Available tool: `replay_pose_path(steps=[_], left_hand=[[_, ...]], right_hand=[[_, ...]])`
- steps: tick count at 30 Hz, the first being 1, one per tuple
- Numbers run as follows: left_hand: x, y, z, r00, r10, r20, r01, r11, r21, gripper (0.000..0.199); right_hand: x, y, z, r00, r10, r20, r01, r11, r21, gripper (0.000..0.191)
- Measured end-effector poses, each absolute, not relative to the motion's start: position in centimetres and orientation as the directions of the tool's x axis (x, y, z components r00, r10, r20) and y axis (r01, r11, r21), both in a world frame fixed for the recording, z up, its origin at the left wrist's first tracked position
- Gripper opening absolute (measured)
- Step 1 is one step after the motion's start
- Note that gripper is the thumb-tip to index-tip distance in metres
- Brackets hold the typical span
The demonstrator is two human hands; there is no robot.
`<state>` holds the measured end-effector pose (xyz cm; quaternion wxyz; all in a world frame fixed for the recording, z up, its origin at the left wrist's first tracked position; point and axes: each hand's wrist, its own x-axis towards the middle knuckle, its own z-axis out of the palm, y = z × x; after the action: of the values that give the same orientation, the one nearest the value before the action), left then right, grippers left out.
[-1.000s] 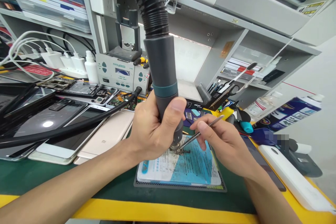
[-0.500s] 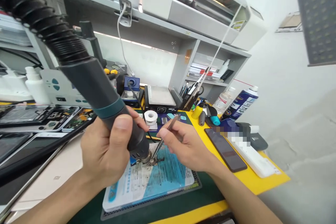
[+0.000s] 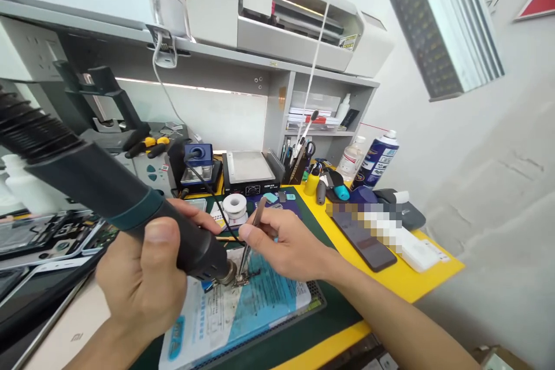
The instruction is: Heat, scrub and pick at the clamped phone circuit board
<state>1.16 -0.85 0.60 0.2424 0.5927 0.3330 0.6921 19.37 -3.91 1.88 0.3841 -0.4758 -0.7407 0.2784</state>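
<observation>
Head view. Left hand (image 3: 141, 283) wrapped around a thick dark handle (image 3: 97, 185), thumb along the near side, fingers around the far side. Likely a full grip because the tool is bulky and trails a coiled hose (image 3: 37, 133). Handle tilted, metal nozzle (image 3: 228, 273) low and aimed at a small dark metal part (image 3: 241, 281); contact between the two can't be told.

Right hand (image 3: 290, 243) pinching tweezers (image 3: 245, 254) between thumb and fingers, tips down at the same part. The steep, light hold seems to suit fine work and sets the fingers back from the nozzle.

The part lies on a scorched, stained blue-and-white printed pad (image 3: 260, 315), between the two tools; the pad probably spares the green mat (image 3: 342, 315) beneath.

Beyond the hands: white spool (image 3: 235, 204) and flat-topped heating plate (image 3: 250, 167), within reach. Dark phone (image 3: 364, 245) to the right, pale phone back (image 3: 71, 321) to the left, both well aside, perhaps to leave the middle for the hands. Spray can (image 3: 376, 159) stands by the wall, lamp (image 3: 437, 26) overhead.
</observation>
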Motion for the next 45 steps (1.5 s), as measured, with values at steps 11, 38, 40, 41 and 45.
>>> replay_pose_path(steps=[11,38,40,41,45], left_hand=[[0.3,0.2,0.2,-0.065,0.724,0.687,-0.058,-0.69,0.722,0.043],[0.3,0.2,0.7,-0.093,0.679,0.728,-0.072,-0.734,0.676,0.04],[0.3,0.1,0.7,-0.09,0.689,0.719,-0.073,-0.725,0.685,0.041],[0.3,0.1,0.7,-0.088,0.694,0.715,-0.069,-0.72,0.69,0.041],[0.4,0.1,0.6,-0.085,0.704,0.705,-0.058,-0.709,0.702,0.041]], right_hand=[[19.4,-3.9,2.0,-0.245,0.925,0.292,0.522,0.379,-0.764,0.035],[20.3,-4.0,2.7,-0.305,0.943,0.136,0.496,0.279,-0.822,0.037],[20.4,-4.0,2.7,-0.279,0.944,0.174,0.534,0.304,-0.789,0.037],[20.4,-3.9,2.8,-0.269,0.943,0.194,0.552,0.316,-0.772,0.037],[20.5,-4.0,2.9,-0.256,0.937,0.239,0.593,0.347,-0.726,0.037]])
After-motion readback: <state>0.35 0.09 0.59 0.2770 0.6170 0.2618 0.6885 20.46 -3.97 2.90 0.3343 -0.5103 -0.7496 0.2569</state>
